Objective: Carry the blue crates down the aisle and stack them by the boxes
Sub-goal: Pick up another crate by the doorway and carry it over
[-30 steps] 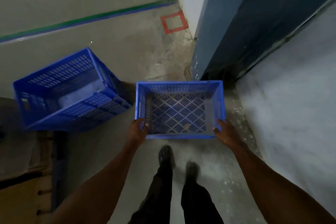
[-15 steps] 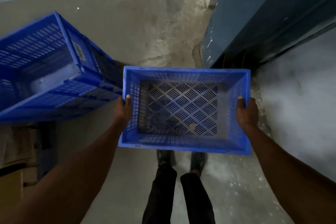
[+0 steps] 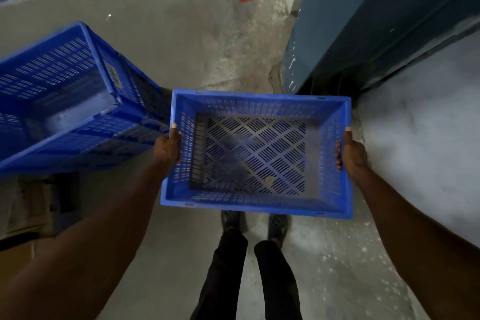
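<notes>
At the far left a second blue crate [image 3: 65, 101] sits tilted on top of cardboard boxes [image 3: 28, 205], its open top leaning toward the camera and its right corner just beside the held crate. The left hand [image 3: 167, 147] grips the left short wall of the carried blue crate [image 3: 255, 153], thumb over the rim and fingers curled outside. This crate hangs level above the concrete floor [image 3: 187, 41], empty, its long axis running straight across between the two hands, over the person's shoes [image 3: 255, 222]. The right hand [image 3: 350, 150] clamps the opposite short wall the same way. The stacking place lies to the left, so the left hand is nearer and the load probably has to swing that way, clear of the blue cabinet [image 3: 376, 21].
</notes>
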`<state>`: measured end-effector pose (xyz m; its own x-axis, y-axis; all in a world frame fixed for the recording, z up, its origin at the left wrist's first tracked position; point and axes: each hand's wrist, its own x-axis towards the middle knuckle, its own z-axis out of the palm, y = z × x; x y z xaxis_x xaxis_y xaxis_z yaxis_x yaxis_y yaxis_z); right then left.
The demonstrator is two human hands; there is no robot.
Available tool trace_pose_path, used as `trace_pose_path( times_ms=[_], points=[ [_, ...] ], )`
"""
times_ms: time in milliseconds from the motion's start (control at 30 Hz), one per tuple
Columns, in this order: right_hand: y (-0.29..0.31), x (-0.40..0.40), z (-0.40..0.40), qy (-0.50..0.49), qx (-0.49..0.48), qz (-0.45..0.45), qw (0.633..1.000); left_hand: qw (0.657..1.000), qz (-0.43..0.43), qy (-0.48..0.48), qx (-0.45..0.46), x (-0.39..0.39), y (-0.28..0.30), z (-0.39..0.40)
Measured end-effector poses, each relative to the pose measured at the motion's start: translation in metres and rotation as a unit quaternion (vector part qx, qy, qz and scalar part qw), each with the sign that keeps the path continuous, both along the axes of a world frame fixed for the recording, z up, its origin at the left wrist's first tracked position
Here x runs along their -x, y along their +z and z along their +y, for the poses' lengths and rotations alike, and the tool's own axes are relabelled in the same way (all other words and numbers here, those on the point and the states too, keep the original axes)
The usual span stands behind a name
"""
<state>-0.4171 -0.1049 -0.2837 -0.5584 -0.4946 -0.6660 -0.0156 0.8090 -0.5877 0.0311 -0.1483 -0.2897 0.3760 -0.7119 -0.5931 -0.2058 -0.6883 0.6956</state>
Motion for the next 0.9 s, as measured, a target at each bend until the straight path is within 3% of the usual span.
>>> trace_pose_path(
  times_ms=[200,500,700,900],
  points=[
    [0.129,0.015,0.024,0.03,0.026,-0.053,0.998,0.998,0.012,-0.062,0.021,-0.005,0.127,0.01],
    [0.318,0.041,0.07,0.036,0.096,-0.118,0.988,0.996,0.073,-0.047,0.021,0.001,0.309,0.045],
    [0.372,0.047,0.095,0.003,0.121,-0.145,0.982,0.994,0.085,-0.04,0.056,0.009,0.369,0.063],
    [0.402,0.047,0.133,-0.03,0.158,-0.078,0.984,0.988,0.104,-0.093,0.07,0.03,0.404,0.043]
  ],
)
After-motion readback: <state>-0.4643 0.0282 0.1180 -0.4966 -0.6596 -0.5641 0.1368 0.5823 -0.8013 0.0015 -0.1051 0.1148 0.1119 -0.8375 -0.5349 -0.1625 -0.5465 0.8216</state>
